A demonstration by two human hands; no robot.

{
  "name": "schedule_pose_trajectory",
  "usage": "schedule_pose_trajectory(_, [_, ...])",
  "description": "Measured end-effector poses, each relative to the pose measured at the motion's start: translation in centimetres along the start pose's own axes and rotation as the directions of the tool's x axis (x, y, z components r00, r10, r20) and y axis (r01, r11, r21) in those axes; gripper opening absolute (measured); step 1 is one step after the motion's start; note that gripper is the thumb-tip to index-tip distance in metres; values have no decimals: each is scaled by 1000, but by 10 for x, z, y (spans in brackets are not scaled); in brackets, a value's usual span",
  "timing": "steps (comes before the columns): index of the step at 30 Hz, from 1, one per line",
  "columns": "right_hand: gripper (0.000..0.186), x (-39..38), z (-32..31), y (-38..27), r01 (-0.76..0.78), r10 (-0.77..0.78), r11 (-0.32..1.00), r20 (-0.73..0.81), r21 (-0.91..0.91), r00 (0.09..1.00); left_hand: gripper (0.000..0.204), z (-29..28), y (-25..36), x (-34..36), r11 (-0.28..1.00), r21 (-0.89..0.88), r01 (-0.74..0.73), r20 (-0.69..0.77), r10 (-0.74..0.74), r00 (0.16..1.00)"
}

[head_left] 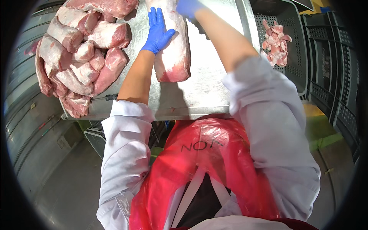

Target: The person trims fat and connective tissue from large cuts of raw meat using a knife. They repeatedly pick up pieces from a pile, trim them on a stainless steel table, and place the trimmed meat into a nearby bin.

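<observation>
A long slab of pale, fat-covered raw meat [172, 63], pink at its near end, lies lengthwise on the metal table. My left hand [158, 34], in a blue glove, rests flat on its left side with the fingers stretched out and the thumb apart. At the upper edge, my right hand [189, 7], also blue-gloved, is curled over the right side of the meat. It is blurred and partly cut off, so what it grips cannot be made out. Just below it is a dark patch that may be a shadow or a tool.
Several chunks of raw meat [82, 53] are piled on the table's left side. To the right, a grey perforated crate [297, 73] holds meat trimmings [276, 44]. Dark stacked crates [333, 65] stand beyond it. The metal table's near rim [203, 111] runs along my red apron.
</observation>
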State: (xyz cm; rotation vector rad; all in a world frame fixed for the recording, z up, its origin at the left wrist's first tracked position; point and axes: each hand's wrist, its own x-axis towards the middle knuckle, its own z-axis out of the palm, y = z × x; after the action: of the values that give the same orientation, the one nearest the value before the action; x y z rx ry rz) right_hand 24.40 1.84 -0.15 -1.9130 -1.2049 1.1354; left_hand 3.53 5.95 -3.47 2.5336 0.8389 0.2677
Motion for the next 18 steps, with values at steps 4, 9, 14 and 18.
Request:
schedule_pose_trajectory(4, [83, -73, 22, 15, -62, 62, 998, 122, -5, 991, 113, 6, -12, -3, 999, 3, -46, -56, 46, 997])
schedule_pose_trajectory(9, [75, -100, 31, 5, -114, 110, 992, 65, 59, 992, 110, 9, -19, 1, 1000, -6, 9, -56, -9, 998])
schedule_pose_trajectory(14, [80, -193, 60, 8, -241, 219, 960, 155, 141, 963, 107, 22, -23, 3, 999, 0, 48, -86, -48, 995])
schedule_pose_trajectory(18, [78, -279, 95, 19, -281, 235, 931, 207, 232, 950, 106, 23, -29, 10, 998, 51, 49, -77, -45, 996])
